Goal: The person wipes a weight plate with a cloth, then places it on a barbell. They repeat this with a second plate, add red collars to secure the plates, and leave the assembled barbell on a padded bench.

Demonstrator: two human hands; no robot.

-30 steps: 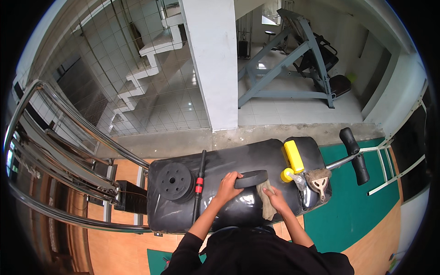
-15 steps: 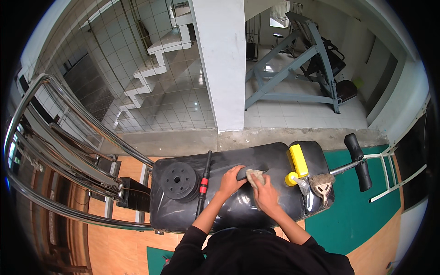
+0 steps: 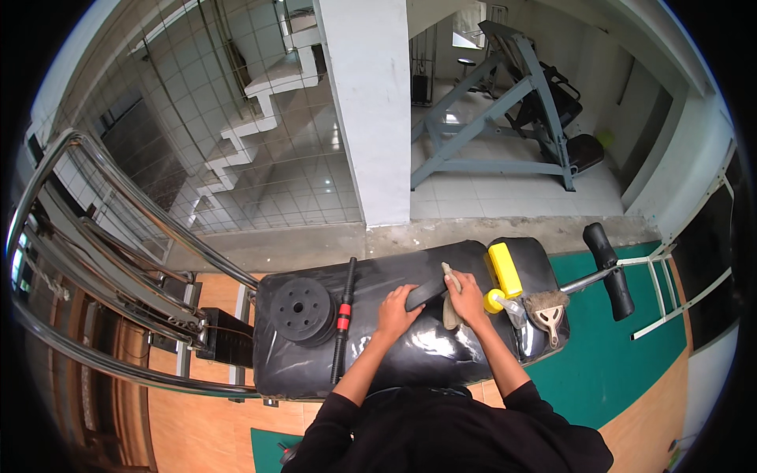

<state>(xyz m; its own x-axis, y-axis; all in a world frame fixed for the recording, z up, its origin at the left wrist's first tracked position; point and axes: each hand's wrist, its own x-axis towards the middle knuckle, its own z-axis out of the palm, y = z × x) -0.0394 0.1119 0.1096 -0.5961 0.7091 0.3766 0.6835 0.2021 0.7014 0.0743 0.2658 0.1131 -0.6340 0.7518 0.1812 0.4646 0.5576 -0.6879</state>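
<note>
My left hand [image 3: 399,311] grips the near-left end of a dark grey weight plate [image 3: 426,294], seen edge-on above the black padded bench [image 3: 378,272]. A crumpled beige cloth [image 3: 452,303] is in my right hand [image 3: 467,298], pressed to the plate's right end. Left of my hands, a black bar with red collars [image 3: 344,317] lies across the bench. Beside the bar sits a stack of round black weight plates [image 3: 298,307].
On the bench's right part are a yellow box-shaped container [image 3: 505,270], a yellow-capped clear bottle [image 3: 494,299] and a wide brush [image 3: 547,314]. Chrome rails [image 3: 150,213] rise at left. A padded roller [image 3: 609,272] stands beyond the right end, over green matting [image 3: 607,347].
My right hand has shifted slightly right and up with the cloth. The plate has turned and now shows its edge. My left hand keeps its grip.
</note>
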